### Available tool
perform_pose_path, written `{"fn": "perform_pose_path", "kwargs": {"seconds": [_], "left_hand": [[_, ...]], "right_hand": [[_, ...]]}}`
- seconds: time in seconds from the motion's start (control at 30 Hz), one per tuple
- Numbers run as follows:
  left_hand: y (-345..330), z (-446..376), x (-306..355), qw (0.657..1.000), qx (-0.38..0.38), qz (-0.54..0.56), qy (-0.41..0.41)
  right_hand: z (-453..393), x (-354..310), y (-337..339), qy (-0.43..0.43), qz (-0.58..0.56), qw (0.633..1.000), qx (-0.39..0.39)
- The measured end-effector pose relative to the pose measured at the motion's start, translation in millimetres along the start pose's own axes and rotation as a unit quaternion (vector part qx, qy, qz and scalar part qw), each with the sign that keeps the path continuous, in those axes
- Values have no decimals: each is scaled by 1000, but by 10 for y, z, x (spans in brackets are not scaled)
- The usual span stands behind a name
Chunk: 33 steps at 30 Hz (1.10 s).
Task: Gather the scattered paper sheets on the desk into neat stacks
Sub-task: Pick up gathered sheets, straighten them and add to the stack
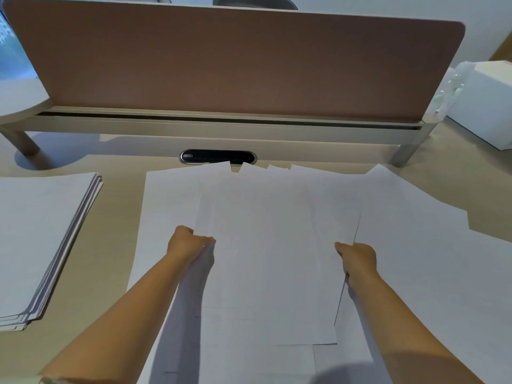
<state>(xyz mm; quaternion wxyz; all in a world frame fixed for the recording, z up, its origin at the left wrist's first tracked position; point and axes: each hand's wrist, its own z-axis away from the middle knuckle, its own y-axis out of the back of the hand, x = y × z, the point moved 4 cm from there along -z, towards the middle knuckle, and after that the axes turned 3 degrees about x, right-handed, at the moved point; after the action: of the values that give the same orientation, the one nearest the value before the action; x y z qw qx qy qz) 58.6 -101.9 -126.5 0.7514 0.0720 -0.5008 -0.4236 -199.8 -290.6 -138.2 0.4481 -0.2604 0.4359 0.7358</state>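
Nearest, along the desk's (116,234) front edge: two bare forearms reaching fwd over loose white sheets. Left hand (187,242) curled tight, pinching the left edge of a lifted bundle of sheets (271,261); right hand (357,259) curled round the bundle's right edge, thumb on top. Both grips narrow, closed on paper. Held at opp. sides, prob. to keep the bundle flat and square its edges for stacking. Bundle's right edge raised off the paper below, thin shadow line beneath it; far corners fanned and uneven, so not yet aligned.

Under and around the bundle, center of desk: more scattered sheets (415,217), overlapping at angles, one (166,195) poking out on the left, others spreading toward the right edge. Still to be gathered, by the look of it.

Left side of desk, well apart from the bundle: finished stack (41,231), edges roughly even, a few layers stepped at its near corner. Likely the drop spot for the held bundle.

Farther back, mid-desk: black oval cable port (219,157), partly covered by sheet corners. Behind it, a brown divider panel (235,65) across the rear edge on a pale raised rail. Far right corner: white box (487,106) w/ clear plastic wrap beside it.
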Motion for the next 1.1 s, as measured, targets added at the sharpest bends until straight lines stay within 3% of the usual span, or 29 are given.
{"fn": "perform_pose_path", "kwargs": {"seconds": [0.13,0.3,0.47,0.73,0.97,1.1], "left_hand": [[-20,37,-82,998,-41,-32,-21],[128,-23,-127,998,21,-6,-64],[137,-51,-123,997,45,5,-63],[-83,75,-93,996,-55,65,4],[112,276,-335,997,-68,-3,46],[21,485,-454,984,-126,112,63]], "right_hand": [[-42,63,-11,22,83,996,-9],[-46,-57,68,97,136,986,-27],[41,-59,-145,85,125,983,-102],[329,-104,-475,65,75,980,-175],[401,-65,-416,62,129,980,-142],[574,-42,-488,60,145,972,-176]]}}
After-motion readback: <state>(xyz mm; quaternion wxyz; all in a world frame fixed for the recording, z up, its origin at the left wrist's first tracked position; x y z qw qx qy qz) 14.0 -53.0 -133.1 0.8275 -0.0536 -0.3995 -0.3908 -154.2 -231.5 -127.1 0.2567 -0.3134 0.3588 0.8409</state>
